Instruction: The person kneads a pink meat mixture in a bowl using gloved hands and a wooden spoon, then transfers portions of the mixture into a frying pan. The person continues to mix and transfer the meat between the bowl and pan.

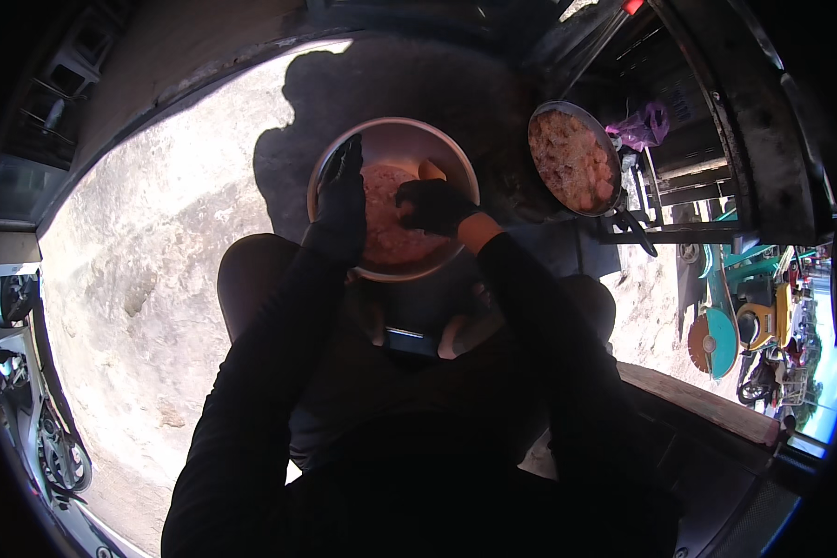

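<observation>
A round metal bowl (466, 162) stands on the ground before me, with pink minced meat (387, 240) in it. My left hand (342, 195), in a black glove, lies flat along the bowl's left inner side, fingers straight and pointing up in the picture, with nothing seen in it. Over the right part of the meat is my right hand (432, 206), also black-gloved, with its fingers curled; whether it holds some meat cannot be told. Just beyond it, an orange-brown piece (430, 169), its kind unclear, rests against the bowl's far right wall.
To the right, a frying pan (573, 157) with a black handle holds chunks of food bubbling or foaming in liquid. Beside it lies a purple plastic bag (642, 127) on a dark metal frame. Motorcycles (760, 380) stand at far right. A wooden plank (697, 403) lies lower right.
</observation>
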Demonstrator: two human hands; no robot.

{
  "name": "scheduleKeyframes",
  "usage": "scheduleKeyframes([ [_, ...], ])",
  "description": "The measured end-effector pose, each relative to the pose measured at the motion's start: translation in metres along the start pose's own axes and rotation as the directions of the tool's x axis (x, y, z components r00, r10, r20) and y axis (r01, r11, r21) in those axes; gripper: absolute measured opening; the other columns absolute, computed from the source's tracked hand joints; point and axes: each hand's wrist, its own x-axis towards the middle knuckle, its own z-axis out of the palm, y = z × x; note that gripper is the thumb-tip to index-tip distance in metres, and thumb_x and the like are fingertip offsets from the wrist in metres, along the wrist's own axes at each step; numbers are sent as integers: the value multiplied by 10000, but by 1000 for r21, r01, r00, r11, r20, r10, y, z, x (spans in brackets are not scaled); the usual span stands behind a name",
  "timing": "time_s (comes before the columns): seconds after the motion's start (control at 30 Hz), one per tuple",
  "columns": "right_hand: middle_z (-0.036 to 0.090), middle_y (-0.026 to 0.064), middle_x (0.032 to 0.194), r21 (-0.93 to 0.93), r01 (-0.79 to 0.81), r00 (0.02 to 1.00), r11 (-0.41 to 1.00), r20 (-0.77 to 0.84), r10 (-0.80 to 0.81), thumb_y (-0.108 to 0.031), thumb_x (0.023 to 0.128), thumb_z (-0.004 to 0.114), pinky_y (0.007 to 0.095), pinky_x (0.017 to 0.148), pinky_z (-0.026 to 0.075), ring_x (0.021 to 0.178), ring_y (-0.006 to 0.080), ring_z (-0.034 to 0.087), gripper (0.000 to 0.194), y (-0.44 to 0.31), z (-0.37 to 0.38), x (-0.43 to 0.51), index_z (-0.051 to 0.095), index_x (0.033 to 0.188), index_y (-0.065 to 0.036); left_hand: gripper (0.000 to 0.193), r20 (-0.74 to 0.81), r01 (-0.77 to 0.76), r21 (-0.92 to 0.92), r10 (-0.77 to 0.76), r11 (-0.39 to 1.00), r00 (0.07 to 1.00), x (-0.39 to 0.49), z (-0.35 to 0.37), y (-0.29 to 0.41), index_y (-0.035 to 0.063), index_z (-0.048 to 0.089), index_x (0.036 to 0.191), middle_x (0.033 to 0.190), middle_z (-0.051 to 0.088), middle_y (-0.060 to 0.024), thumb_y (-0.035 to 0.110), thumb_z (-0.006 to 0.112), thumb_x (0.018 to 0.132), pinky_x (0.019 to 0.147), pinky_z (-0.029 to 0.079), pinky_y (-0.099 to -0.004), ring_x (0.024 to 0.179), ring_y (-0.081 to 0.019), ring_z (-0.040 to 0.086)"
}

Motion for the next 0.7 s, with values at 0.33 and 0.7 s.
scheduleKeyframes([
  [0.33,669,128,1114,478,202,894,855,-446,38,-112,959,614,365,829,576,1036,267,676,223,-11,14,-51,661,1159,-27,599,335,529,-523,-409,669,849,-27,33,-11,53,529,1408,1323,610,-91,528,436,1054,1038,479,-372,1232,-218,579],
  [0.7,679,101,1188,-246,417,644,875,-600,-475,-177,907,717,402,965,495,1127,303,636,301,-20,5,-50,691,1189,-75,461,374,501,-439,-355,746,857,-23,20,-30,18,446,1415,1281,594,-129,344,422,1090,971,519,-308,1168,-211,602],
])
